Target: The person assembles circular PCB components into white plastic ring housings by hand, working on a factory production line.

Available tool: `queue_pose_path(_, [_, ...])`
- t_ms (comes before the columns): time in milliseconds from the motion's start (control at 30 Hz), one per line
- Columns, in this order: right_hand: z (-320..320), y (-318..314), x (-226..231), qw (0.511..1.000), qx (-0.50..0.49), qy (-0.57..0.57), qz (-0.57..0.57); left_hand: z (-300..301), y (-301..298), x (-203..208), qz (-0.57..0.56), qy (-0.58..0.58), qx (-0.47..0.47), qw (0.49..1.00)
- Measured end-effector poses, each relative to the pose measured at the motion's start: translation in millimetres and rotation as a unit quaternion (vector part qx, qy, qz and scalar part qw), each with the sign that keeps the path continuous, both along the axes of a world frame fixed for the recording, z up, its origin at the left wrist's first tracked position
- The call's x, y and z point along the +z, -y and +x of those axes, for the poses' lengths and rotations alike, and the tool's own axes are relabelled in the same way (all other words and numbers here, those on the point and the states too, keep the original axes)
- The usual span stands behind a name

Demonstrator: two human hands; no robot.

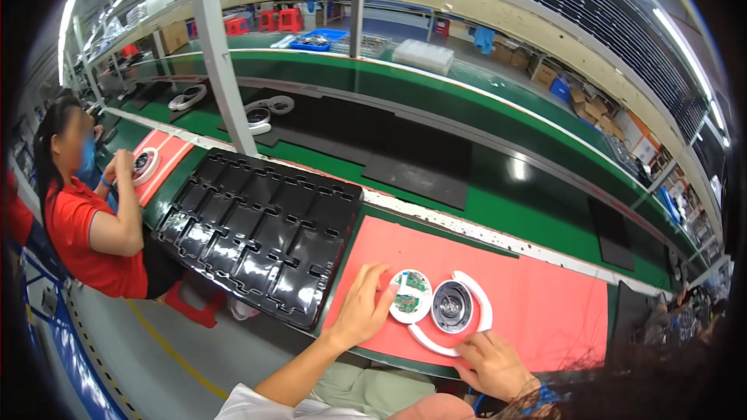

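My left hand (363, 305) is at the left side of a round white housing (421, 313) with a green circuit board inside. Its thumb lies over the housing's edge and its fingers curve beside it. A black round part (452, 306) with a ribbed centre sits just to the right, inside an open white curved ring (483, 301). My right hand (496, 364) grips the lower part of that ring, with thumb and fingers around it. Everything rests on a pink-red mat (545, 307) in front of me.
A black moulded tray (257, 227) stands left of the mat. Beyond runs a green conveyor (513, 222) with black pads (416, 171) and white ring-shaped units (258, 118). A grey post (214, 47) rises behind the tray. A co-worker in red (109, 225) works at the left.
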State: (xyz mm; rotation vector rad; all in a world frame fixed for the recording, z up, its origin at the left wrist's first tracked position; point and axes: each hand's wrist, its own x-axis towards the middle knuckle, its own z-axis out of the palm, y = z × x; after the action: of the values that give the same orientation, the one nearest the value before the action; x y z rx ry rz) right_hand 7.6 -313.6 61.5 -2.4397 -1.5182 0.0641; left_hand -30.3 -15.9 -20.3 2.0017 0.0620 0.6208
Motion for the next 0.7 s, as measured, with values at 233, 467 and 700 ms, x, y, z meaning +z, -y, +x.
queue_pose_path(233, [16.0,6.0,-31.4,0.994,0.009,0.103,0.03,-0.6,-3.5,-2.4,-0.039,0.043,-0.002,0.998])
queue_pose_path(467, [96.9,-47.0,-26.6,0.975,-0.026,0.188,0.113,0.2,-7.5,-1.2,-0.047,0.079,0.014,0.996])
queue_pose_path(700, [235.8,-144.1,-51.4,0.948,-0.095,0.243,0.179,1.0,-12.4,-13.6,-0.019,0.038,0.003,0.999])
